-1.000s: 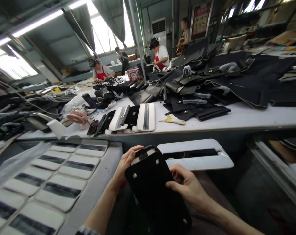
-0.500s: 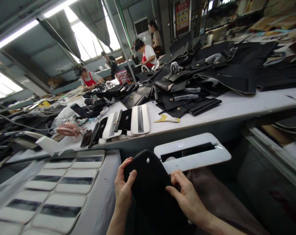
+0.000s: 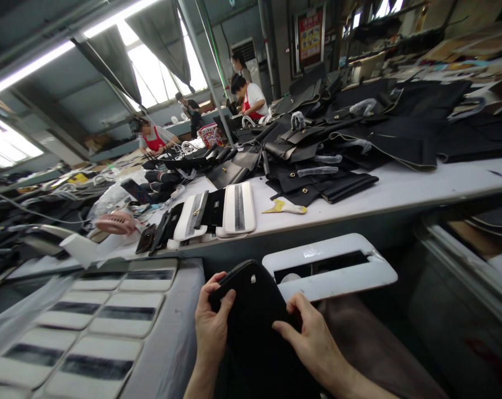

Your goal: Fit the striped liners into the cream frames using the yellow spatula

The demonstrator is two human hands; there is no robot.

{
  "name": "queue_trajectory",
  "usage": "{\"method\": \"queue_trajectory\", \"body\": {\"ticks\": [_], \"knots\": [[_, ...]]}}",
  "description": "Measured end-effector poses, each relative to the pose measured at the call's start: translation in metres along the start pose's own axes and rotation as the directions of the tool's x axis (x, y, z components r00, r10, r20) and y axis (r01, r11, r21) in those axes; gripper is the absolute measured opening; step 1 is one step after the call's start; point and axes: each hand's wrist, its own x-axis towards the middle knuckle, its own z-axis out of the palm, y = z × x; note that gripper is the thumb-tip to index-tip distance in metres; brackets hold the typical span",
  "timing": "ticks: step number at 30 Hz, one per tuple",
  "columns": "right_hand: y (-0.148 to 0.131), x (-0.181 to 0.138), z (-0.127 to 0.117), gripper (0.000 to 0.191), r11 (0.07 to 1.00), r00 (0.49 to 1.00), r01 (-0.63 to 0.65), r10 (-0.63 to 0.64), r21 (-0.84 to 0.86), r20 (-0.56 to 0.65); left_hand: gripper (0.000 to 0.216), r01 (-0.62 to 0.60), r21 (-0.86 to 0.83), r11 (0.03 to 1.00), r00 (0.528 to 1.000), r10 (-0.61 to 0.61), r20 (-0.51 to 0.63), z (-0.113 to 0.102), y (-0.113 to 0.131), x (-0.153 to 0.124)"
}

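Observation:
Between my hands is a black panel (image 3: 261,332) with rounded corners and a small pale spot near its top edge. My left hand (image 3: 213,318) pinches its upper left edge, thumb on the near face and fingers behind. My right hand (image 3: 311,338) is closed on the right edge, thumb lying over the face. The panel's lower end runs into dark shadow, so I cannot make out its shape there. Just behind it sits a white frame-shaped plate (image 3: 338,242) with a long dark slot.
At left, white panels with dark stripes (image 3: 126,307) lie in rows on a covered surface (image 3: 180,310). The worktable (image 3: 421,183) bears black bag pieces (image 3: 351,185), a yellow-and-white tool (image 3: 286,206), striped flaps (image 3: 239,208) and a pink fan (image 3: 117,223). Several people work farther back.
My right thumb has slid slightly left across the black panel. My left hand has shifted its hold a little at the upper corner. The whole view has dipped slightly.

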Motion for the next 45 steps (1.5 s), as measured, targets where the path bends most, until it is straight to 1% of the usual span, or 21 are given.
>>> {"method": "queue_trajectory", "body": {"ticks": [5,7,10,14,16,18,23,27,29,31,33,35,38,40,41,42,43,45], "knots": [[-0.002,0.005,0.01,0.024,0.995,0.996,0.067,-0.072,-0.076,-0.054,0.027,0.004,0.011,1.0,1.0,-0.004,-0.023,0.001,-0.001,0.0],[0.001,0.006,0.013,0.026,0.994,0.993,0.087,-0.092,-0.068,-0.068,0.027,0.0,0.019,1.0,1.0,0.0,-0.015,0.0,-0.003,0.001],[0.006,0.006,0.015,0.029,0.996,0.991,0.085,-0.089,-0.04,-0.096,0.027,0.002,0.028,1.0,1.0,-0.001,-0.016,-0.001,-0.003,0.001],[0.009,0.009,0.014,0.029,0.997,0.996,0.072,-0.074,-0.024,-0.056,0.03,0.0,0.028,1.0,0.998,0.001,-0.058,0.001,0.001,0.002],[0.005,0.012,0.013,0.026,0.998,0.997,0.065,-0.065,-0.011,-0.043,0.03,-0.011,0.027,1.0,0.998,0.013,-0.065,0.002,0.003,0.003],[0.0,0.016,0.013,0.025,0.998,0.996,0.067,-0.067,-0.008,-0.056,0.028,-0.021,0.015,1.0,0.998,0.021,-0.054,0.002,0.003,0.003],[-0.013,0.023,0.016,0.023,0.985,0.982,0.162,-0.166,-0.056,-0.085,0.027,-0.003,-0.049,0.999,0.999,0.002,-0.037,-0.001,-0.002,0.003],[-0.019,0.023,0.014,0.025,0.978,0.972,0.209,-0.211,-0.026,-0.1,0.026,0.02,-0.093,0.995,1.0,-0.019,0.005,-0.004,0.0,0.001],[-0.02,0.024,0.013,0.028,0.982,0.978,0.187,-0.185,0.018,-0.094,0.024,0.021,-0.096,0.995,1.0,-0.019,0.023,-0.005,0.003,0.001],[-0.02,0.025,0.012,0.032,0.986,0.99,0.13,-0.124,0.101,-0.065,0.024,0.018,-0.103,0.995,1.0,-0.015,0.027,-0.004,0.006,0.0],[-0.018,0.026,0.011,0.035,0.978,0.997,0.074,-0.069,0.194,-0.032,0.025,0.017,-0.112,0.994,1.0,-0.016,0.011,-0.002,0.008,0.001],[-0.014,0.027,0.012,0.037,0.962,0.999,0.043,-0.04,0.268,-0.015,0.027,0.013,-0.111,0.994,1.0,-0.015,-0.013,0.0,0.009,0.001],[-0.012,0.027,0.014,0.036,0.946,0.999,0.003,0.008,0.324,-0.034,0.028,-0.021,-0.077,0.997,0.999,0.017,-0.052,0.002,0.009,0.001],[-0.015,0.027,0.016,0.03,0.939,0.997,-0.017,0.04,0.345,-0.061,0.028,-0.05,-0.047,0.998,0.996,0.046,-0.08,0.003,0.009,0.001],[-0.017,0.027,0.017,0.031,0.94,0.997,-0.021,0.045,0.34,-0.064,0.029,-0.063,-0.033,0.997,0.994,0.059,-0.093,0.003,0.009,0.001],[-0.02,0.028,0.018,0.035,0.949,0.997,-0.017,0.038,0.314,-0.061,0.03,-0.071,-0.022,0.997,0.992,0.068,-0.105,0.004,0.01,0.0],[-0.023,0.028,0.019,0.039,0.965,0.998,-0.007,0.024,0.262,-0.06,0.031,-0.073,-0.013,0.997,0.991,0.071,-0.114,0.004,0.011,0.0],[-0.027,0.029,0.022,0.039,0.993,0.997,0.029,-0.022,0.113,-0.068,0.034,-0.058,-0.012,0.998,0.991,0.056,-0.123,0.005,0.013,-0.001]]}}
